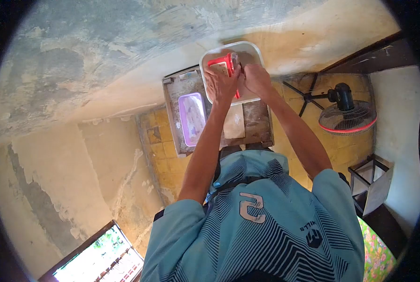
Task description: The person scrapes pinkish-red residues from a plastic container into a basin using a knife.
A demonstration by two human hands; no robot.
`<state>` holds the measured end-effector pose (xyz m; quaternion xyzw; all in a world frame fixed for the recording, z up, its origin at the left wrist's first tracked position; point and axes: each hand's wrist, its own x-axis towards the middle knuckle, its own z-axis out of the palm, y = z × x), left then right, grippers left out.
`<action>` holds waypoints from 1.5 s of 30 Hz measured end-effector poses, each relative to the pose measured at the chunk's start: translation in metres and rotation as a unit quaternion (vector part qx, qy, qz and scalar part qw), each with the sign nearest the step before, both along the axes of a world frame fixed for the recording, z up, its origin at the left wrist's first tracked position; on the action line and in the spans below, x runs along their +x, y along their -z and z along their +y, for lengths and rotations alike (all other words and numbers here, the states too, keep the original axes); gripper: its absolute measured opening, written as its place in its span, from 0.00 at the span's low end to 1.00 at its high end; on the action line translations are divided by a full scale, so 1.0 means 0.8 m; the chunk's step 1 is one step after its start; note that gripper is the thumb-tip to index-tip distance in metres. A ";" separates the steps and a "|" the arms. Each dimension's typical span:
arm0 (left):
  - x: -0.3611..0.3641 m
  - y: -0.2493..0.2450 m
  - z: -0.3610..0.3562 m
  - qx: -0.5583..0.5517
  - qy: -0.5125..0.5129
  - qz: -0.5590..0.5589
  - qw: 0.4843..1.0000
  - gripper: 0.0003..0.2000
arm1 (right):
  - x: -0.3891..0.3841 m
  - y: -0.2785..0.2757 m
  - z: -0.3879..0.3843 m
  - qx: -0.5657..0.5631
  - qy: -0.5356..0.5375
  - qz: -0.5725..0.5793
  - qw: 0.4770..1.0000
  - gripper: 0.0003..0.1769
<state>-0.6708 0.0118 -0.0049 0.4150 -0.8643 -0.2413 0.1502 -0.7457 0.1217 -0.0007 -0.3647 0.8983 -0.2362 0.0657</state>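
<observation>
The tub [258,50] sits at the far end of the small table [257,123], overhanging its edge, close enough for both outstretched arms to meet over it. Inside lies a red frame [222,62]. The left hand [221,86] lies across the frame with its fingers curled down onto it, seemingly to pin it steady. The right hand [257,80] is bunched narrow just beside it, over the tub's middle; what it grips is hidden. A purple tray [192,117] lies on the table to the left, clear of the arms. A fan [348,116] stands well apart on the floor.
</observation>
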 end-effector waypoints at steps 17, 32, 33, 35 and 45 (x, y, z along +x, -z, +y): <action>0.006 0.014 -0.004 0.023 -0.003 0.045 0.999 0.50 | 0.015 -0.028 0.058 -0.430 0.237 -0.691 0.530 0.09; -0.002 0.010 -0.008 -0.028 0.070 0.021 0.997 0.47 | -0.011 0.023 0.035 -0.182 0.119 -0.508 0.833 0.10; -0.005 -0.019 0.006 0.037 0.045 0.009 0.998 0.47 | -0.011 0.020 0.039 -0.194 0.124 -0.524 0.820 0.10; -0.005 0.009 -0.002 0.003 0.054 0.021 0.998 0.47 | -0.006 0.017 0.040 -0.223 0.132 -0.559 0.787 0.09; -0.008 0.025 -0.012 0.013 0.021 -0.001 1.000 0.47 | -0.001 0.011 0.054 -0.265 0.105 -0.584 0.760 0.13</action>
